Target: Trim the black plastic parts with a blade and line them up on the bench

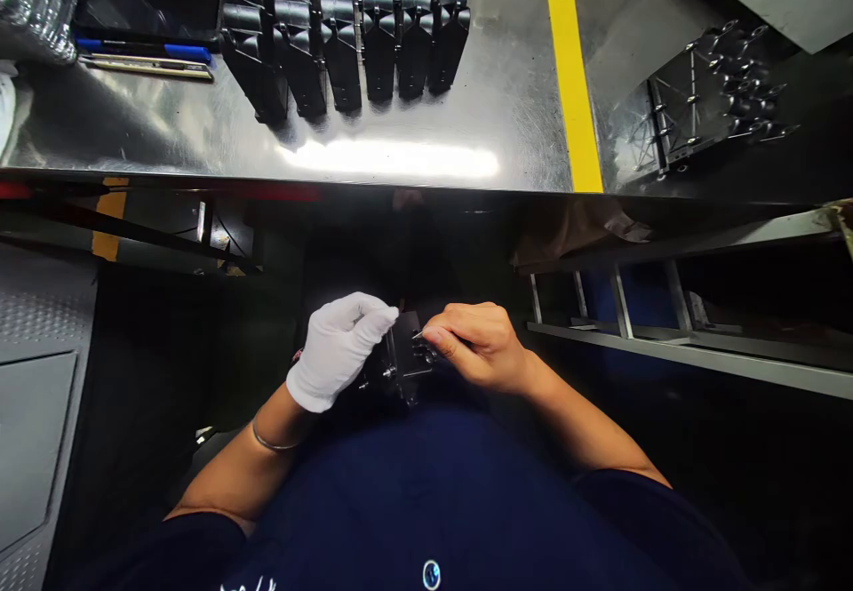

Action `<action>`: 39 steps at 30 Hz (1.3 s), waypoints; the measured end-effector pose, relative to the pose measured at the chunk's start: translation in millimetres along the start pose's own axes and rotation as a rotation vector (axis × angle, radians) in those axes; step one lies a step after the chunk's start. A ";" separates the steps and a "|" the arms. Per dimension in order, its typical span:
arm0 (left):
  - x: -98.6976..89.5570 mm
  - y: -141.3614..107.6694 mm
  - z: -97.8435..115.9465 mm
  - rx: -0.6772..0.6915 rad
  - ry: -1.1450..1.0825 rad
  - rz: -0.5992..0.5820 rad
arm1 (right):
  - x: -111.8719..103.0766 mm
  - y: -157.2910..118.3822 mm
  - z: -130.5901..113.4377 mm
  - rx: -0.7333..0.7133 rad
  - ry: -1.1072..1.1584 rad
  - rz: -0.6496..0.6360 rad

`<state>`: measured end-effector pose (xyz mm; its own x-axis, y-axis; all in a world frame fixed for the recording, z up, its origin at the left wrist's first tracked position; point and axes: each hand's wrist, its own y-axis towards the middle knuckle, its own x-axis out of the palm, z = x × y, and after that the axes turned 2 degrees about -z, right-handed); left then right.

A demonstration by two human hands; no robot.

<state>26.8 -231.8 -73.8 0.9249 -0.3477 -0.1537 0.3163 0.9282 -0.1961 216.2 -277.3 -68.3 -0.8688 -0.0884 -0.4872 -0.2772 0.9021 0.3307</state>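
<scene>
My left hand, in a white glove, is closed with thumb and fingers pinched at the top edge of a dark part in front of my body. The part has thin metal pins and small fittings. My bare right hand is closed too, thumb against forefinger, at the right side of that part. A small shiny tip shows at its fingertips; the rest of that item is hidden. The lower portion of the dark part fades into my dark blue shirt.
Rows of black moulded parts stand on the metal table, beside a cutter and a blue pen. Right of a yellow strip lies a black cluster with pins. A metal rack is at the right.
</scene>
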 end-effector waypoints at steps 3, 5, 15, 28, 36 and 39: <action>0.3 -1.2 2.8 -0.030 -0.031 -0.050 | -6.6 0.3 2.0 0.011 0.139 -0.134; -0.2 -0.9 4.2 -0.032 -0.042 -0.065 | -9.4 0.4 3.0 0.040 0.240 -0.159; -1.7 5.5 4.9 -0.021 0.030 0.022 | -0.3 1.7 2.8 -0.033 -0.027 0.045; 2.8 3.4 5.0 -0.096 0.021 -0.010 | -10.4 1.5 4.1 0.023 0.115 -0.165; -4.1 6.2 6.4 0.017 0.093 -0.035 | -15.7 1.3 4.4 0.022 0.188 -0.265; -3.9 6.8 5.9 0.032 0.110 -0.062 | -8.3 3.1 2.0 -0.060 0.005 -0.188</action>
<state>26.6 -223.4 -68.8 0.8753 -0.4150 -0.2481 0.3799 0.9077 -0.1780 223.4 -272.9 -64.8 -0.8018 -0.2550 -0.5405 -0.4584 0.8426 0.2826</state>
